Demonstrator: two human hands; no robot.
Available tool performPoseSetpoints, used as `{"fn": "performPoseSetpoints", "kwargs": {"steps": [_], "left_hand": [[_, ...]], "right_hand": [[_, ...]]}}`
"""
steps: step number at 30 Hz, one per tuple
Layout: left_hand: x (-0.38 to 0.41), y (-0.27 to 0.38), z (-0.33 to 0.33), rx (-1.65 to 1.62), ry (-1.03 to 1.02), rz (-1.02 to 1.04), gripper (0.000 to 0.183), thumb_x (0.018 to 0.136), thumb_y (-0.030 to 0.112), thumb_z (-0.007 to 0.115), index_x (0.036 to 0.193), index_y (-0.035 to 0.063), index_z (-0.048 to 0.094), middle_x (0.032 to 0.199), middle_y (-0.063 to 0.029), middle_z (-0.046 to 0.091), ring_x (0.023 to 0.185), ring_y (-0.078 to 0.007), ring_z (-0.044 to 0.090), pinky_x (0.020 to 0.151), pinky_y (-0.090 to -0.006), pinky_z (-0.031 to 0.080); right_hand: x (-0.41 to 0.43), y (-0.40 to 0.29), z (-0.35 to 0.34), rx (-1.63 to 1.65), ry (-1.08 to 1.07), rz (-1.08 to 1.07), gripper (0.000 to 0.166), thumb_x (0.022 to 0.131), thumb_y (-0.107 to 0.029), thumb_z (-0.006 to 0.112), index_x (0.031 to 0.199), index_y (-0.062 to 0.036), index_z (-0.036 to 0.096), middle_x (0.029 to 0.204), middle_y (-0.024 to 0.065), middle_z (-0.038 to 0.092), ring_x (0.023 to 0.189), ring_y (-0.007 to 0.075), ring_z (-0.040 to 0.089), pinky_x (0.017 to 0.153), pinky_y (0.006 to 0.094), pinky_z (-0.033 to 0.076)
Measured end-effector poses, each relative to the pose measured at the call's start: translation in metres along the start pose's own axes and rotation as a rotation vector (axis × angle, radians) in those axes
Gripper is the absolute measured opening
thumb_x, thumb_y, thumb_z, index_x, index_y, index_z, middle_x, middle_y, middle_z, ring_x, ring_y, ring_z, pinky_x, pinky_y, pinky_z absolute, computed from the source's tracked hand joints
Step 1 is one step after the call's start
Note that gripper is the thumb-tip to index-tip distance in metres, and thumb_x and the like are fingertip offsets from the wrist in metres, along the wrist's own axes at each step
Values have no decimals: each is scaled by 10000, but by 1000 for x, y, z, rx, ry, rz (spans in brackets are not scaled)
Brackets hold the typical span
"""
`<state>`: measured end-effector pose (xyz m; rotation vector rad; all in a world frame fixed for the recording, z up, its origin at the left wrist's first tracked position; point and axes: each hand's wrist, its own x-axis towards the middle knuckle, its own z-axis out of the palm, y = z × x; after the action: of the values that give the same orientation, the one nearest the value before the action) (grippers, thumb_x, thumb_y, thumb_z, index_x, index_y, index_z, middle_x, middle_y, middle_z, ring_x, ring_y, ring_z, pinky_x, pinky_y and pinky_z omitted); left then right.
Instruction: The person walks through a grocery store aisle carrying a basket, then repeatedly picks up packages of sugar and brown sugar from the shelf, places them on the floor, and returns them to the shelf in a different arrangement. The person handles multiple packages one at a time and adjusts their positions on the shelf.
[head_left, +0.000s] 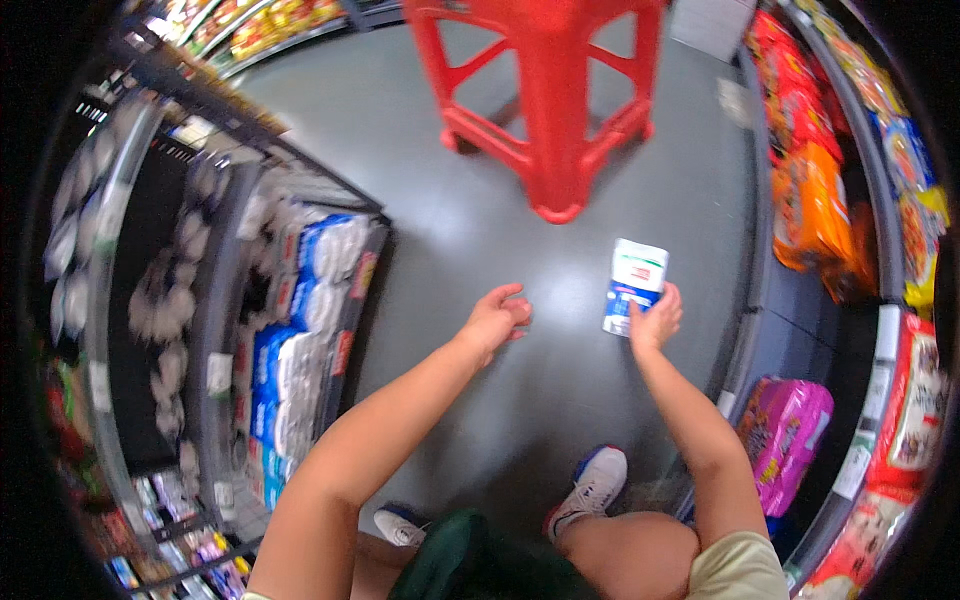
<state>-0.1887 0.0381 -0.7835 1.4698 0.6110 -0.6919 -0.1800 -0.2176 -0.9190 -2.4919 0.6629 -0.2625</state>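
My right hand (657, 316) grips the lower right side of a white and blue flat pack (639, 271) that bears printing. Its thumb lies across the front, and the pack is held above the grey floor. To the left, my left hand (501, 321) hangs in the air with its fingers apart and loosely curled, touching nothing. Ahead of both hands, a red plastic stand (555, 135) with splayed legs rests on the floor.
Shelves on the left hold blue-and-white wrapped roll packs (300, 375). Along the right, shelves carry an orange multipack (810, 210), a pink multipack (787, 442) and red bags (904, 420). The grey floor (480, 225) runs between them. A white box (712, 26) stands at the back right.
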Motion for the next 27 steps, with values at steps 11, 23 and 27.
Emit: {"fn": "performPoseSetpoints", "kwargs": {"steps": [11,23,27], "left_hand": [[-32,20,-189,-605,390,168,257,938,235,444,1086,34,501,1041,-115,609,912,-226,626,740,-328,550],[-34,9,-262,161,881,250,369,827,408,597,856,42,554,790,-150,651,653,-286,620,620,-376,522],[-41,17,-276,1075,1059,339,480,727,497,665,756,29,560,760,-199,633,730,-359,617,654,-443,471]], "right_hand": [[-92,-222,2,726,-719,-561,443,730,-79,648,1138,-50,478,1115,108,562,1005,228,550,797,350,470],[-179,-380,68,853,-1056,-207,295,787,-178,617,1028,-16,569,915,118,642,829,221,618,754,320,480],[-192,-352,78,998,-1149,-131,254,817,-198,613,998,-21,586,868,64,630,782,156,589,719,288,468]]}}
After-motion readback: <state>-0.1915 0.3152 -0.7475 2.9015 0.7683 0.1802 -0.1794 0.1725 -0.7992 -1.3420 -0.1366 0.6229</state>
